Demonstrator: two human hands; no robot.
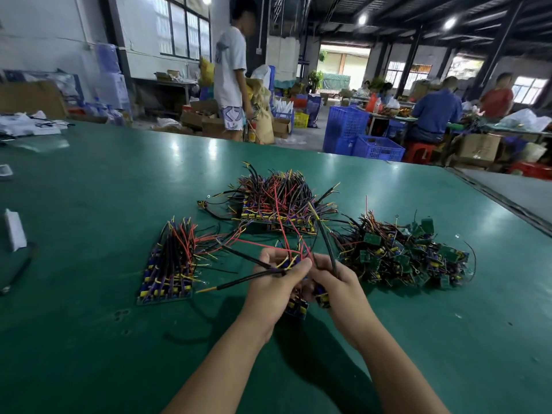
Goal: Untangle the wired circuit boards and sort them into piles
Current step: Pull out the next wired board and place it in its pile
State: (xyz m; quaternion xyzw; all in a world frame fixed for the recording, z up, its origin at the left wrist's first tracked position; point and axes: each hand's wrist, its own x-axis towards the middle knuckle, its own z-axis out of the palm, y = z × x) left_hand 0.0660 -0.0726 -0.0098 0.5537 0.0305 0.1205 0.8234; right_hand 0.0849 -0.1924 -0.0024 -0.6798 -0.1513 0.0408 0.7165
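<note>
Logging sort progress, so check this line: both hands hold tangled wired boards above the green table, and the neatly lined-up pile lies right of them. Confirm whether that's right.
One error: in the head view the neatly lined-up pile lies left of the hands, not right. The left hand and right hand do hold tangled wired boards above the green table.
</note>
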